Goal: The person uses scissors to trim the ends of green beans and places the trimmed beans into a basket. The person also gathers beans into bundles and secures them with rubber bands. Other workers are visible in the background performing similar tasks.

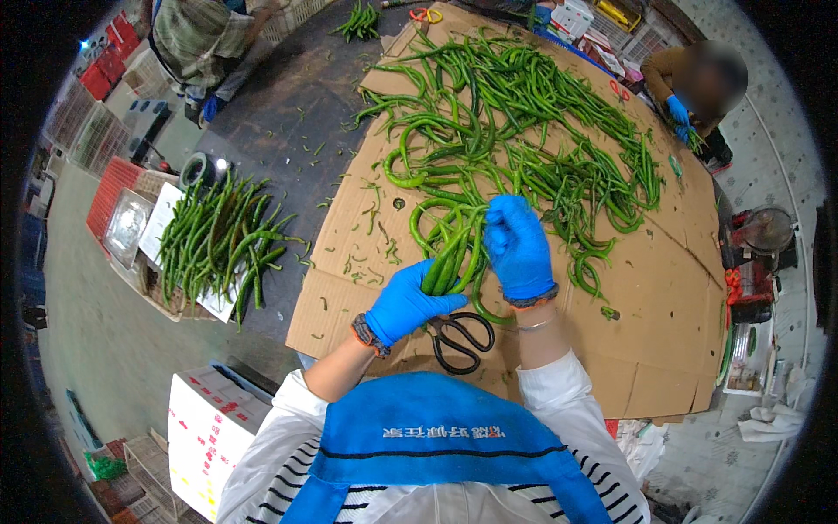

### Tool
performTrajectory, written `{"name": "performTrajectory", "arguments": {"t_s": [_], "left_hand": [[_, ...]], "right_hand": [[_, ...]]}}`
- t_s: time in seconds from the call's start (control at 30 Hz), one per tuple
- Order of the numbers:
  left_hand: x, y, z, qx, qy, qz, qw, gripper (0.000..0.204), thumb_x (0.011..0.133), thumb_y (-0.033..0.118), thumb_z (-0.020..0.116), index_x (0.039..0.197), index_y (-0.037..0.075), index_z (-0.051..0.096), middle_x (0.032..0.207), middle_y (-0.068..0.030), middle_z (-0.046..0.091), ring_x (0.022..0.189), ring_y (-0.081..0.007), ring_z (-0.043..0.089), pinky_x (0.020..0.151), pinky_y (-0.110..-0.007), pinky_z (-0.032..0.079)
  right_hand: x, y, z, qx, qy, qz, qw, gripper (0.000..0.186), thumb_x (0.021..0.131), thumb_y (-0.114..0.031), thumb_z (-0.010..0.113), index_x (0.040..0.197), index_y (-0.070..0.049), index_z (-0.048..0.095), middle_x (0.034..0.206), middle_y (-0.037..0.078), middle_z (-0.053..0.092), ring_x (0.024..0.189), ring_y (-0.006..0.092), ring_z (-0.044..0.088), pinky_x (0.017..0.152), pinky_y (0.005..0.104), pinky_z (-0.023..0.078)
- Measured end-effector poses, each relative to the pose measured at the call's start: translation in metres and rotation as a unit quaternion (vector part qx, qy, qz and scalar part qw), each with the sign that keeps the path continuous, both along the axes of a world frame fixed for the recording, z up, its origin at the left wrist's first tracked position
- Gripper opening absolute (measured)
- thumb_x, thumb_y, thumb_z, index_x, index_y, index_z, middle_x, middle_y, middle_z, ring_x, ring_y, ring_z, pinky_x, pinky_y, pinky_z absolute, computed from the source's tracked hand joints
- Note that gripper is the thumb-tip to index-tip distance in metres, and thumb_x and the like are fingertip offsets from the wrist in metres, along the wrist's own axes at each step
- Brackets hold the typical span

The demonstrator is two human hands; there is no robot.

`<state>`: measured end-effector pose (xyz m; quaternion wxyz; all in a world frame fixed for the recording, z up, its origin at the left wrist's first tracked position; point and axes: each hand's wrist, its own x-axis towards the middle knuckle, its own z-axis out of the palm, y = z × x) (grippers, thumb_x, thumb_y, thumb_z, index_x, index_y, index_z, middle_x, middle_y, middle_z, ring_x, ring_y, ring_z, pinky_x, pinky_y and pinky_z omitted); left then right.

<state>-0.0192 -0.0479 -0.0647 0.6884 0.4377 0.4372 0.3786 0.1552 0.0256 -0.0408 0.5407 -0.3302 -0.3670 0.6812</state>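
Observation:
My left hand (406,301), in a blue glove, is closed around a small bunch of green chili peppers (449,262). The peppers point up and away from my palm. Also gloved in blue, my right hand (521,249) is closed in a pinch at the thin upper ends of the peppers, just right of the bunch. Black-handled scissors (447,326) lie on the cardboard beside my left hand, their blades mostly hidden by it. A large loose pile of green chili peppers (524,96) spreads over the cardboard (646,314) beyond both hands.
At left, a heap of peppers (218,236) rests on a basket by the dark tabletop (301,113). Red-handled scissors (426,15) lie at the far edge. One person (209,44) is at far left, another with blue gloves (678,109) at far right. A white carton (196,437) stands lower left.

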Motion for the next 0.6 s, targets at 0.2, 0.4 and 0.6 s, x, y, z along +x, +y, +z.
{"name": "performTrajectory", "arguments": {"t_s": [0.2, 0.4, 0.6], "left_hand": [[-0.002, -0.001, 0.006, -0.005, 0.016, -0.016, 1.000, 0.042, 0.076, 0.014, 0.073, 0.112, 0.002, 0.057, 0.093, -0.0032, 0.065, 0.080, -0.0077, 0.059, 0.068, -0.024, 0.051], [-0.011, 0.003, 0.006, 0.008, 0.006, -0.039, 0.999, 0.036, 0.077, 0.012, 0.073, 0.108, 0.002, 0.059, 0.095, -0.0042, 0.065, 0.084, -0.0101, 0.060, 0.074, -0.026, 0.051], [0.007, 0.002, -0.010, 0.071, 0.083, -0.037, 0.993, 0.037, 0.075, 0.017, 0.074, 0.106, 0.003, 0.061, 0.092, -0.0060, 0.066, 0.080, -0.0111, 0.061, 0.071, -0.027, 0.051]], "right_hand": [[0.095, 0.031, 0.012, 0.050, 0.212, -0.113, 0.969, 0.014, 0.089, -0.018, 0.056, 0.096, -0.006, 0.059, 0.075, -0.002, 0.053, 0.055, 0.0076, 0.040, 0.048, 0.0190, 0.032], [0.308, -0.016, -0.003, 0.167, 0.110, -0.382, 0.902, 0.039, 0.091, -0.036, 0.049, 0.114, -0.005, 0.055, 0.109, 0.003, 0.060, 0.077, 0.0088, 0.054, 0.060, 0.0197, 0.043], [0.169, -0.040, -0.003, -0.016, -0.057, -0.144, 0.988, 0.038, 0.093, -0.033, 0.048, 0.120, -0.006, 0.054, 0.101, 0.000, 0.059, 0.079, 0.0053, 0.051, 0.065, 0.0184, 0.041]]}}
